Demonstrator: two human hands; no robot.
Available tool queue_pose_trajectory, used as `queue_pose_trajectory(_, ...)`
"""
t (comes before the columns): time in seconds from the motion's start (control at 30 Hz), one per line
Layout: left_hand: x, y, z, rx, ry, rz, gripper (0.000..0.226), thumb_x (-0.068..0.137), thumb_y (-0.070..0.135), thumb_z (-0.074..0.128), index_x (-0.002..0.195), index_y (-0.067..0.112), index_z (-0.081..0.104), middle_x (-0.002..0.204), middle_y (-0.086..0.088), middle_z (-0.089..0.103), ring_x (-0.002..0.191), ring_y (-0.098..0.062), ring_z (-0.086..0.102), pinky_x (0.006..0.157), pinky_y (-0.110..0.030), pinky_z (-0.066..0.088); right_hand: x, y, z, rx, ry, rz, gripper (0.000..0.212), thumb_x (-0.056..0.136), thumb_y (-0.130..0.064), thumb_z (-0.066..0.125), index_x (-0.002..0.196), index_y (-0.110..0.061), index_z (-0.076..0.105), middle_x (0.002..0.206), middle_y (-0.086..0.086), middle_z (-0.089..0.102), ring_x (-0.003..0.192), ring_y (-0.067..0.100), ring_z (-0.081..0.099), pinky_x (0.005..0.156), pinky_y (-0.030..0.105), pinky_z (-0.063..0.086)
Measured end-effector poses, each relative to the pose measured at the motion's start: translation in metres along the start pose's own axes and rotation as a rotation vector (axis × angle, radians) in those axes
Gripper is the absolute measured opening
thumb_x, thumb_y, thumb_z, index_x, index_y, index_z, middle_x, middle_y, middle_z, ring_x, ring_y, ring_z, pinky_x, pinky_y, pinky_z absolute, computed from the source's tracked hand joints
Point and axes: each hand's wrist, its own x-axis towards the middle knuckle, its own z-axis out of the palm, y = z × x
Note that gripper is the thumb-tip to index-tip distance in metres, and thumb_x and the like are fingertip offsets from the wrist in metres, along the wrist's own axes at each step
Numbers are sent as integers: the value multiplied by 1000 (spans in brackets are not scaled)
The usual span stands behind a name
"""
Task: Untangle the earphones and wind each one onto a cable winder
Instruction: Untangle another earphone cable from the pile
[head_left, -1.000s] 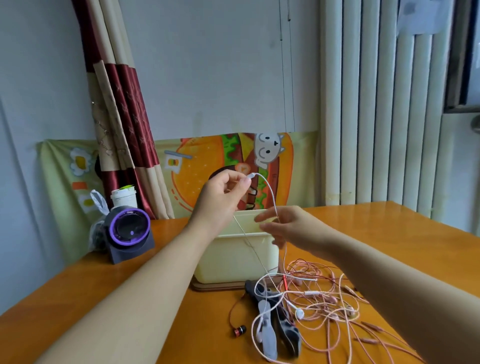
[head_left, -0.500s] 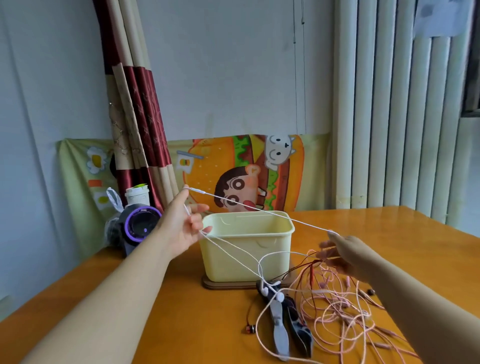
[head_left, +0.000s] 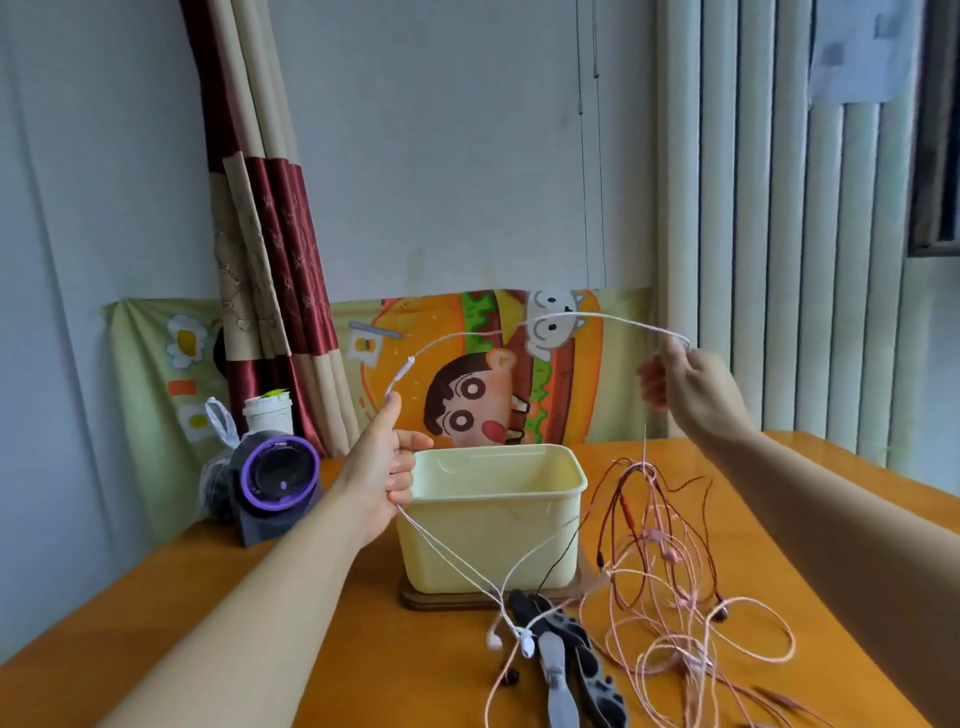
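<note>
My left hand (head_left: 382, 467) grips the white earphone cable (head_left: 524, 323) near its plug, beside the cream tub. My right hand (head_left: 685, 387) is raised high at the right and pinches the same cable, which arcs between both hands. From my right hand the cable drops into a lifted knot of pink and dark red earphone cables (head_left: 660, 561). The white earbuds (head_left: 511, 638) rest on the table near the grey and black cable winders (head_left: 569, 660).
A cream plastic tub (head_left: 493, 519) stands on a wooden base at the table's middle. At the back left sit a purple-ringed black device (head_left: 278, 483), a plastic bag and a white cup. Loose pink cable loops spread over the orange table (head_left: 156, 623) at the right.
My right hand has risen and moved right, pulling the white cable into a high arc and lifting the tangled cables off the table. My left hand stays near the tub.
</note>
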Motion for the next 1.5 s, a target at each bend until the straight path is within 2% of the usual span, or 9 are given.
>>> queue_pose_trajectory(0.2, 0, 1, 26, -9, -61, 47, 52, 97, 55, 40, 76, 10, 55, 45, 8, 25, 33, -3, 20, 35, -16, 17, 10, -32, 2, -28, 22, -179, 43, 104, -26, 28, 83, -11, 63, 91, 13, 67, 87, 28, 64, 80, 43, 53)
queue_pose_trajectory(0.43, -4, -6, 52, 372, -179, 242, 16, 93, 28, 64, 98, 13, 67, 59, 7, 40, 46, -6, 31, 43, -19, 23, 0, -57, 13, 110, -80, -152, 48, 105, -28, 27, 81, -3, 61, 65, 13, 66, 47, 13, 60, 45, 16, 45)
queue_pose_trajectory(0.6, -20, -31, 80, 792, -356, 363, 32, 88, 43, 65, 116, 27, 64, 110, 10, 62, 102, -4, 57, 82, -21, 43, -12, -68, 19, 213, -132, -127, 49, 105, -26, 26, 73, -7, 59, 54, 5, 63, 42, 13, 58, 43, 16, 44)
queue_pose_trajectory(0.77, -18, -45, 90, 809, -362, 387, 22, 94, 28, 56, 85, 13, 70, 86, 1, 70, 74, -3, 58, 72, -25, 40, -17, -61, 12, 280, -4, -170, 50, 105, -27, 27, 72, -11, 61, 68, 7, 66, 63, 17, 63, 59, 23, 50)
queue_pose_trajectory(0.93, -6, -51, 78, 287, -294, -7, 27, 98, 35, 52, 84, 21, 69, 59, 11, 63, 54, -6, 39, 50, -20, 28, -13, -39, -6, 315, 215, -131, 44, 104, -29, 28, 82, -18, 64, 94, 5, 67, 96, 20, 64, 90, 36, 52)
queue_pose_trajectory(1.13, 13, -62, 74, 88, -111, -173, 24, 98, 29, 55, 104, 9, 65, 48, 7, 42, 49, -9, 28, 34, -17, 21, -22, -8, -24, -793, -181, -359, 33, 89, -29, 59, 122, -30, 60, 154, 3, 25, 147, 24, 3, 119, 44, 6)
queue_pose_trajectory(1.27, 14, -66, 81, 225, -83, -96, 25, 98, 30, 55, 88, 13, 70, 57, 4, 37, 52, -10, 28, 38, -19, 22, -30, 11, -26, -1216, -467, -216, 15, 84, -53, 59, 82, -38, 63, 149, -6, 35, 147, 26, -8, 115, 57, -9)
queue_pose_trajectory(1.4, 20, -70, 81, 275, -39, -81, 27, 98, 29, 55, 83, 15, 72, 62, 3, 35, 53, -10, 28, 37, -18, 23, -23, 16, -31, -621, -350, 146, 52, 97, -47, 39, 57, -21, 61, 107, 5, 69, 104, 27, 59, 93, 37, 43)
queue_pose_trajectory(1.5, 22, -74, 77, 297, -17, -93, 29, 99, 29, 53, 82, 15, 72, 63, 2, 34, 53, -11, 26, 38, -18, 23, -18, 8, -35, 186, -218, 428, 54, 102, -32, 32, 61, -12, 61, 80, 12, 72, 58, 25, 60, 56, 28, 42)
